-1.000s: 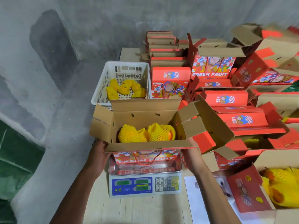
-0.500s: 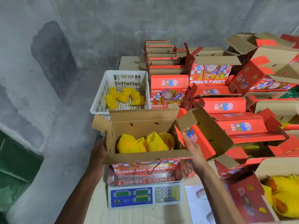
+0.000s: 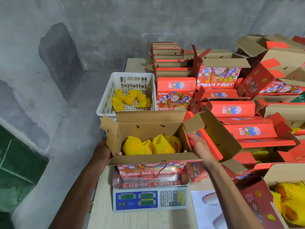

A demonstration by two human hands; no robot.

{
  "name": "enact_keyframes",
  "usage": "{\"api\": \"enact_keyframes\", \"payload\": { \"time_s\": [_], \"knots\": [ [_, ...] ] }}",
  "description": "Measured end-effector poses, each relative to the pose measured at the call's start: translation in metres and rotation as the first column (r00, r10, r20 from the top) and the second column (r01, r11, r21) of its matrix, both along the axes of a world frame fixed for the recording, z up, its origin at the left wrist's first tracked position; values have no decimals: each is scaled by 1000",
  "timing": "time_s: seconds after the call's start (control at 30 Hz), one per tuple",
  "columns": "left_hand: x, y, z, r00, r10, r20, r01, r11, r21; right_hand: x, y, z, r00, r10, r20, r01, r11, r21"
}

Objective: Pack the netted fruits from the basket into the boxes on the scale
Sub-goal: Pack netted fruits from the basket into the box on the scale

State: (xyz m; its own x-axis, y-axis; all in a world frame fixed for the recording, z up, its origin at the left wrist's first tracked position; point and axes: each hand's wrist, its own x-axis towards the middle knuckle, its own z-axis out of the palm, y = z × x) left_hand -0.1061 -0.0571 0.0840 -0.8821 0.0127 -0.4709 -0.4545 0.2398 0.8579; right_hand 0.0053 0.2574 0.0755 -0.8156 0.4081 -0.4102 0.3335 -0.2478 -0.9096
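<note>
Two hands work at one open box standing on the steel pan of the scale; all positions below are given relative to this box. Its four flaps stand open, and its printed front face reads FRESH FRUIT above the pan; a red cord handle hangs on that face. Inside, several netted fruits in yellow foam mesh lie side by side across the floor of the box. The left hand grips the left end wall; the thumb tip shows inside at the near left corner, while the other fingers are hidden behind the cardboard. The right hand lies against the right end wall with fingers straight and together, just below the raised right flap; it holds nothing. The basket, white and perforated, stands directly behind the box, touching or nearly touching its rear flap; more netted fruits rest on the basket floor, toward its left and centre. The stack of red boxes, some shut and some with flaps up, fills the area to the right and behind. A further open carton with netted fruits sits at the near right. A printed paper sheet lies on the table just right of the scale.
</note>
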Motion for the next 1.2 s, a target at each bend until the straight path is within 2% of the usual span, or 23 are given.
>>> {"api": "enact_keyframes", "payload": {
  "time_s": [0.1, 0.2, 0.37, 0.43, 0.57, 0.63, 0.7, 1.0, 1.2],
  "knots": [
    [1, -1, -1, 995, 94, -39, -91, 994, 64, -1, 0, 1, 999, 6, -40, -4, 998, 55],
    [4, 0, 2, 995, 89, -53, -75, 972, 224, -1, 0, 5, 999, 9, -50, -3, 992, 125],
    [8, 5, 30, 994, 49, -102, -12, 943, 333, -4, 4, 24, 993, -37, -109, 58, 979, 196],
    [3, 6, 48, 985, 31, -170, 25, 947, 319, -6, 10, 44, 987, -33, -155, 66, 975, 211],
    [-9, 9, 91, 957, 8, -290, 51, 979, 196, -22, 22, 92, 971, -20, -238, 74, 972, 223],
    [-18, 16, 114, 944, 10, -328, 55, 981, 188, -33, 29, 115, 957, -22, -290, 88, 972, 217],
    [-28, 25, 135, 929, 9, -370, 63, 981, 183, -44, 38, 137, 951, -16, -309, 106, 955, 276],
    [-92, 103, 182, 915, 37, -402, 111, 934, 340, -99, 102, 198, 879, 4, -477, 185, 919, 348],
    [-139, 161, 175, 925, -20, -379, 176, 907, 382, -143, 159, 195, 882, 39, -470, 139, 931, 338]
  ]
}}
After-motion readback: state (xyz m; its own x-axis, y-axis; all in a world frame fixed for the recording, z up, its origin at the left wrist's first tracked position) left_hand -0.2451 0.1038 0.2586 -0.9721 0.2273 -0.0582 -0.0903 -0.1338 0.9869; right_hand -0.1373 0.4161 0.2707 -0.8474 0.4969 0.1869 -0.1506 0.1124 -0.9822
